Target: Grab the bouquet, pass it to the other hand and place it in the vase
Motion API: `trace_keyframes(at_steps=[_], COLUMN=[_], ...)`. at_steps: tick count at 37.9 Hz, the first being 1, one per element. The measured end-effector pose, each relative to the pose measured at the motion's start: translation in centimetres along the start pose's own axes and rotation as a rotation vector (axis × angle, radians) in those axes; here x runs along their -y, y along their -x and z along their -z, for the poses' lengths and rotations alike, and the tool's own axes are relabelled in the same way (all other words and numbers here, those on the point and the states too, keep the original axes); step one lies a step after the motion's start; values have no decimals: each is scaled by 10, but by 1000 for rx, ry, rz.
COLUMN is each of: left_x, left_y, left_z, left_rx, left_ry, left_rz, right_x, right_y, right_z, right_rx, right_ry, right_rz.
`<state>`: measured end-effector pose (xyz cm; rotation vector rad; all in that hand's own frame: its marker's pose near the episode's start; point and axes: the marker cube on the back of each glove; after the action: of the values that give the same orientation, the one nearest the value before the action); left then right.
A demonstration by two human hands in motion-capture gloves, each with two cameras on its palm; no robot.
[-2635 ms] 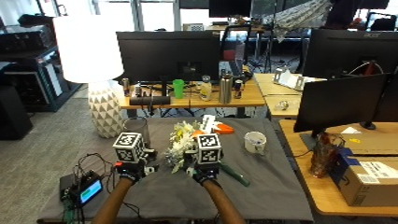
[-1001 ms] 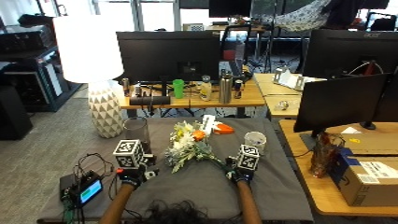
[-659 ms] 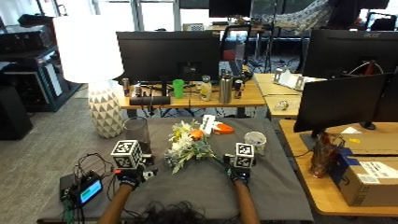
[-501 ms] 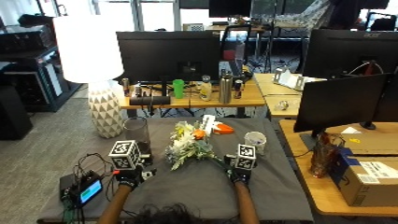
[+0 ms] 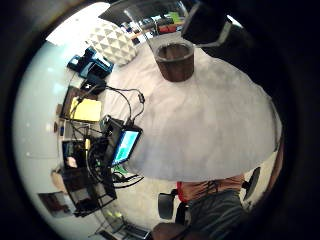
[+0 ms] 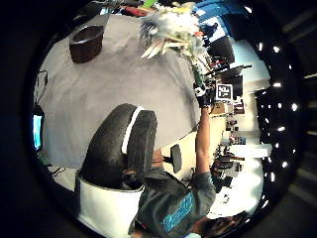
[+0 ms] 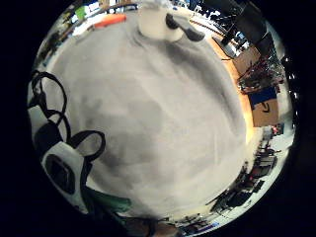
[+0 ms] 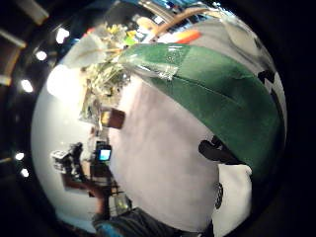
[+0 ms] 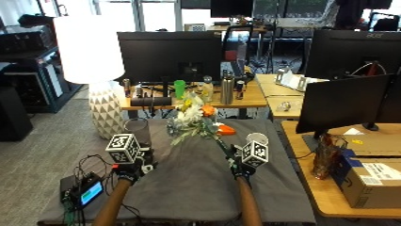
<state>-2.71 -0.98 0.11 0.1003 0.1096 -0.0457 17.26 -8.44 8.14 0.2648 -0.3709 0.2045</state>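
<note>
Bouquet [image 9: 193, 120] (right hand [image 9: 241, 165] gripping) rises above grey-clothed table [image 9: 188, 188].

The counter [image 9: 188, 188] under my hands wears a matt grey cloth, soft and slightly fuzzy. The bouquet [image 9: 191, 120] stem has a glossy clear plastic wrap over green. The vase [image 9: 136, 129] looks like smooth dark glass. The mug [image 9: 257, 139] is smooth and white.

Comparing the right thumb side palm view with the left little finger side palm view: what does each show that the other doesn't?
Only the right thumb side view shows the bouquet, its green wrap close to that palm. Only the left little finger side view shows the small lit screen and its cables at the table's edge. Both show the dark vase standing on the grey table cover.
</note>
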Motion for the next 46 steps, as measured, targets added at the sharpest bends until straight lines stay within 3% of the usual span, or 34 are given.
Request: trace_keyframes(at_steps=[4,16,24,30,33,40,46], left_x=[2,26,59,74,82,92,102], left_y=[-19,-89,-130,-151,-156,-160,-158], left_z=[24,68,83,95,99,109,106], left_rx=[-35,-346,-830,-1149,-1215,-1295,-1413], left_ry=[-46,-141,-151,-146,-146,-183,-111], left_rz=[-49,-172,-247,-255,-275,-271,-283], right_x=[20,-4,-10,-17,-17,-18,-20], right_y=[7,91,151,190,206,226,237], right_z=[7,62,53,45,41,13,-4], right_rx=[150,595,840,962,1015,1051,1112], right_ry=[-110,-212,-188,-147,-152,-60,3], right_rz=[53,228,374,454,538,487,483])
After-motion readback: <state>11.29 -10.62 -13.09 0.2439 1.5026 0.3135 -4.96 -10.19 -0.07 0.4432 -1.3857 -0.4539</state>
